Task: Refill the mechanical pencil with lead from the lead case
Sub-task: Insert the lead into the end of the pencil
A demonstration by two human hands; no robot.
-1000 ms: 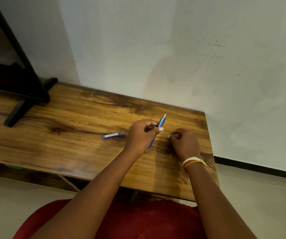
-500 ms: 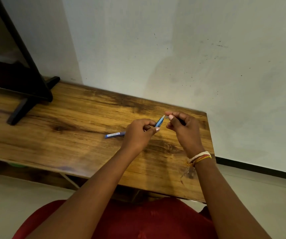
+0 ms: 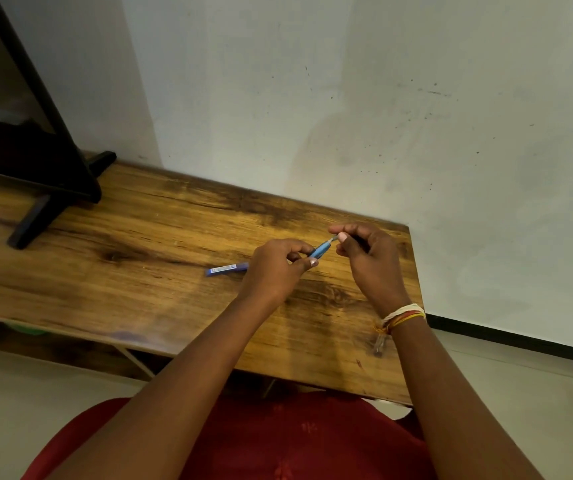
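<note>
My left hand (image 3: 278, 268) grips a blue mechanical pencil (image 3: 320, 251) above the wooden table (image 3: 139, 265), its upper end pointing up and right. My right hand (image 3: 368, 261) pinches that upper end between thumb and forefinger; whatever small piece it holds there is too small to make out. A dark blue lead case (image 3: 226, 269) with a white label lies flat on the table just left of my left hand, partly hidden by it.
A black stand (image 3: 56, 188) sits on the table's far left. The white wall runs right behind the table, and the table's right edge is close to my right hand. A lower shelf shows beneath the front edge.
My right hand has lifted off the table and come up to the pencil's top end. My left hand has kept the pencil, tilting it slightly lower.
</note>
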